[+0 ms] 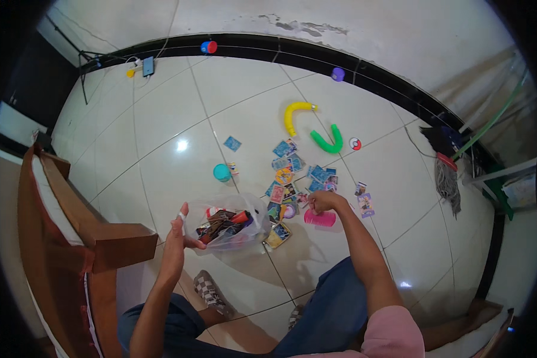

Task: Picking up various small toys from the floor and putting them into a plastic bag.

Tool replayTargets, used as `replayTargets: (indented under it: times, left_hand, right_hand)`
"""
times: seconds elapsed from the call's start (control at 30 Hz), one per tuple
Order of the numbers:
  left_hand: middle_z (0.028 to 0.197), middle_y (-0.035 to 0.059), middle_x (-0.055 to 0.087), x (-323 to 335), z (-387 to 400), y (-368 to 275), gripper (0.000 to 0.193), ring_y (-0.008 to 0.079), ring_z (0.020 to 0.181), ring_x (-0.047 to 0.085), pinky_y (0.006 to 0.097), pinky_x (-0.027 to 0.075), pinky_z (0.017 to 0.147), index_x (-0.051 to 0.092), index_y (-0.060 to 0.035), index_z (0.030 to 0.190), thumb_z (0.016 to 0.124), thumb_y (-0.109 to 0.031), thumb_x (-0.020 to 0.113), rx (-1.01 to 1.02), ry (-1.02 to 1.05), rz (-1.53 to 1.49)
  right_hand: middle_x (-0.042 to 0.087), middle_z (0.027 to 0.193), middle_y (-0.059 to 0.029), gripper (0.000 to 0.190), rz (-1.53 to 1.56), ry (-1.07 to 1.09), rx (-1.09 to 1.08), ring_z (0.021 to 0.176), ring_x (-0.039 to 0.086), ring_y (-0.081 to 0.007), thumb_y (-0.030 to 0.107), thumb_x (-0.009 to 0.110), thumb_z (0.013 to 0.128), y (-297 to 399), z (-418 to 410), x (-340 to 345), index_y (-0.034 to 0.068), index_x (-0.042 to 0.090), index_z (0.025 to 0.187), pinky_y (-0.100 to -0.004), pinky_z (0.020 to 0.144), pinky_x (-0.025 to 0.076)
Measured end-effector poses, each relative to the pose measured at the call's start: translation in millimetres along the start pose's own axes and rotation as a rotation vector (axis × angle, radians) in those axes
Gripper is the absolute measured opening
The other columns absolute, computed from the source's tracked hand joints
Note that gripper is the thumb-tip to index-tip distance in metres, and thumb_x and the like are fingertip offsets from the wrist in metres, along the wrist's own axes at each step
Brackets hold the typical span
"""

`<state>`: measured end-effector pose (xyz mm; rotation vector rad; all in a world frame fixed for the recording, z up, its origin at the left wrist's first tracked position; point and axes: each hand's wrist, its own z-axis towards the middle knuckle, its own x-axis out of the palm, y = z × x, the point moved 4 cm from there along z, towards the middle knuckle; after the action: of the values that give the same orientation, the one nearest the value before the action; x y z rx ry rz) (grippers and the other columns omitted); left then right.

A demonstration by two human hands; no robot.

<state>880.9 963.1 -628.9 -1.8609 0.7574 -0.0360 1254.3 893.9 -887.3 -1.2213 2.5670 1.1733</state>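
Note:
My left hand [179,230] grips the left edge of a clear plastic bag [257,223], thumb and fingers spread along its mouth. Inside it lies a jumble of small items [226,223], brown, red and black, partly blurred by the film. To the right, my right hand [323,201] is bent down with curled fingers at the upper left edge of a pink ribbed plastic piece [320,218], seemingly pinching it. Loose trading cards [277,193] lie scattered and overlapping between the bag and my right hand. Among them sits a round orange disc [284,176].
Beyond the cards lie a yellow bent tube [289,117], a green tube [330,145] and a red-and-white disc [355,143]. A teal cup [222,172] stands behind the bag. Wooden furniture [125,244] borders the left; a mop [447,183] leans at right.

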Motion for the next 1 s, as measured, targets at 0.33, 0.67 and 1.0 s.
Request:
replayTargets:
  times: [0.33,0.67,1.0]
  left_hand:
    - [0.143,0.0106,0.034,3.4,7.7,-2.3,0.076,0.0141,0.065,0.061,0.0315,0.042,0.085,0.022,-0.0081,0.143,0.091,-0.063,0.013,0.011,0.002,-0.034]
    - [0.146,0.0115,0.027,5.7,8.9,-1.6,0.079,0.0135,0.064,0.056,0.0306,0.044,0.081,0.02,-0.0107,0.144,0.088,-0.067,0.012,0.004,0.027,0.0]
    - [0.147,0.0103,0.026,-3.9,1.0,6.9,0.078,0.0141,0.067,0.058,0.0325,0.043,0.085,0.019,-0.0121,0.144,0.089,-0.066,0.012,-0.042,0.029,-0.044]
  right_hand:
    - [0.063,0.093,-0.0159,0.08,-0.081,-0.865,0.708,0.093,0.06,-0.0336,0.034,0.081,0.055,-134.6,-97.6,-34.2,0.003,0.044,0.119,-0.0434,0.077,0.05]
    - [0.049,0.115,-0.0239,0.1,0.019,-0.842,0.556,0.108,0.05,-0.0407,0.03,0.086,0.05,-116.5,-35.2,-12.7,0.007,0.028,0.129,-0.044,0.086,0.047]
    - [0.031,0.137,-0.03,0.103,0.177,-0.617,0.663,0.122,0.04,-0.0429,0.05,0.07,0.068,-88.7,-33.6,-34.5,-0.004,0.017,0.139,-0.0579,0.099,0.031]
